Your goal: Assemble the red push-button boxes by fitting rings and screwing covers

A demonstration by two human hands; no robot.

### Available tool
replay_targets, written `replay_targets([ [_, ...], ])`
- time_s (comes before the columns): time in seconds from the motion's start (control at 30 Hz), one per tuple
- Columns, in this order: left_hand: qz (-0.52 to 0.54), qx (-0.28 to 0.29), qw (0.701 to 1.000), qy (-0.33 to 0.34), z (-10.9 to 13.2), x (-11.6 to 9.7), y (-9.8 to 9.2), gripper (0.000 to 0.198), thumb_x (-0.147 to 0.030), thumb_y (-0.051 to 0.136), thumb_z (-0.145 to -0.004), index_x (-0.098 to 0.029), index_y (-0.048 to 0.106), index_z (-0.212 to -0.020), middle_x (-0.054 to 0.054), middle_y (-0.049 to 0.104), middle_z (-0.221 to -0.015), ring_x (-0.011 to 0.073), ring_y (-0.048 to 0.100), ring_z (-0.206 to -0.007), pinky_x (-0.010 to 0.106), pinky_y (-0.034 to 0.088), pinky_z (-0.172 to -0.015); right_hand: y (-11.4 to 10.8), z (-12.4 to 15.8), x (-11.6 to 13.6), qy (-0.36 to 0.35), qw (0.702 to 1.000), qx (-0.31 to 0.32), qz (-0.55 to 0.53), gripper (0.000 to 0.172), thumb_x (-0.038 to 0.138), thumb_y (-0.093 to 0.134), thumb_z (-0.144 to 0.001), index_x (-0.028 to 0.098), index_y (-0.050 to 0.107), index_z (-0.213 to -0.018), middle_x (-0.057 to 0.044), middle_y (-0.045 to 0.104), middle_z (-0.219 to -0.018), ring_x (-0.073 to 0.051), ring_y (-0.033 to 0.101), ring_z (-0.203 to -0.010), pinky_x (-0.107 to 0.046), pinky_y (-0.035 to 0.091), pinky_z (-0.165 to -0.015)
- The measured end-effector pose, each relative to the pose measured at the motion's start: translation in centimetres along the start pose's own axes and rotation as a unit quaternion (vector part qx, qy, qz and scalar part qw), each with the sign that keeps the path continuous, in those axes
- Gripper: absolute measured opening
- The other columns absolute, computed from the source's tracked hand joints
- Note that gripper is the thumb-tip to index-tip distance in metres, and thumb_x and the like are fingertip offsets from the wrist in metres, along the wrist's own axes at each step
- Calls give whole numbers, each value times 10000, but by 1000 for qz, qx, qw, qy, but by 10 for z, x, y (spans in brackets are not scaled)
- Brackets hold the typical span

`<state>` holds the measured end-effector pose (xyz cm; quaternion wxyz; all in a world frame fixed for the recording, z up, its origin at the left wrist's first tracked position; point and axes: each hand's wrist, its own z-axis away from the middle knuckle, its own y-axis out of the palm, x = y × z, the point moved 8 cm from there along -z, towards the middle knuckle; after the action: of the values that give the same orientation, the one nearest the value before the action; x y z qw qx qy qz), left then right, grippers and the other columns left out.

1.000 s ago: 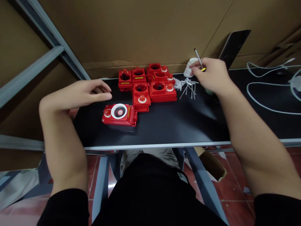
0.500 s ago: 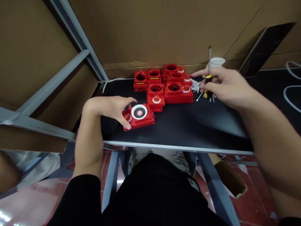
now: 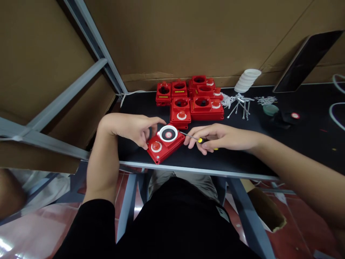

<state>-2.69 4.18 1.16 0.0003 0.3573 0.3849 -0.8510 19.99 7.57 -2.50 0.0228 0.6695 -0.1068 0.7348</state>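
A red box (image 3: 165, 144) with a white ring and a red button on top lies tilted near the front edge of the black table (image 3: 242, 151). My left hand (image 3: 132, 127) is closed on its left side, fingers curled over its far edge. My right hand (image 3: 215, 137) grips a small screwdriver (image 3: 192, 137) with a yellow and black handle. The metal tip points left and reaches the box's right side by the white ring.
Several more red boxes (image 3: 191, 102) are grouped at the back of the table. To their right lie a pile of long screws (image 3: 239, 104), a stack of white rings (image 3: 246, 81), a green disc (image 3: 270, 109) and a dark tablet (image 3: 304, 61) leaning on the cardboard wall. White cables (image 3: 336, 108) lie at far right.
My right hand came down from the screw pile with the screwdriver and brought its tip to the red box. My left hand pulled the box nearer the front edge and turned it.
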Motion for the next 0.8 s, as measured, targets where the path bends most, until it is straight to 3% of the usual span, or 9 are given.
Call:
replay_targets([
  [0.1,48,4,998,31,-4,-6,7,1159,-289,907,-835,-369,271,-1802,76,851,-1278,232,869,-912,264,647,-731,-9,5,2,8,1000,-15,10,235,250,780,-1039,172,871,-1241,-154,701,-1448,-97,714,-808,-228,550,-669],
  [0.2,85,18,995,47,-5,-13,12,1216,-263,915,-843,-383,215,-1830,72,859,-1239,255,874,-932,292,660,-755,-14,10,4,17,999,-21,26,240,268,779,-1041,170,875,-1239,-173,692,-1522,-100,704,-811,-241,553,-682],
  [0.3,63,23,996,50,-5,-22,12,1046,-276,864,-920,-371,328,-1813,26,853,-1102,248,851,-898,304,639,-788,-16,11,5,21,998,-22,47,251,276,775,-1040,183,884,-1246,-169,660,-1610,-103,695,-837,-251,565,-712],
  [0.37,-14,-25,997,72,-5,-32,3,856,-317,851,-958,-363,493,-1734,23,830,-1132,235,814,-946,311,613,-874,-17,10,5,16,998,-17,62,258,300,780,-1041,192,892,-1247,-155,660,-1618,-122,698,-895,-272,587,-774],
  [0.5,-123,-120,977,126,-8,-50,-10,669,-423,916,-941,-358,679,-1564,69,722,-1311,273,701,-1189,347,545,-1077,-19,9,6,6,994,-4,105,345,442,801,-1053,221,904,-1297,-111,767,-1366,-190,706,-1033,-336,588,-927],
  [0.6,-126,-135,972,147,-12,-54,-8,648,-492,967,-895,-347,729,-1481,93,622,-1299,298,624,-1207,382,547,-1089,-23,15,8,22,988,0,155,415,528,779,-1072,285,892,-1390,-60,781,-1178,-200,705,-1021,-356,560,-944],
  [0.7,-119,-151,967,165,-15,-59,-7,596,-566,1022,-823,-291,759,-1281,132,566,-1388,345,561,-1315,445,532,-1147,-27,26,14,32,986,6,163,487,562,774,-1076,321,846,-1493,-36,770,-1022,-200,704,-960,-365,568,-910],
  [0.8,-103,-138,968,182,-17,-65,-1,547,-542,1034,-801,-261,684,-1114,142,606,-1441,357,549,-1361,467,505,-1174,-38,36,21,34,988,-47,145,572,573,787,-1067,326,783,-1583,-24,754,-905,-188,687,-840,-355,581,-808],
])
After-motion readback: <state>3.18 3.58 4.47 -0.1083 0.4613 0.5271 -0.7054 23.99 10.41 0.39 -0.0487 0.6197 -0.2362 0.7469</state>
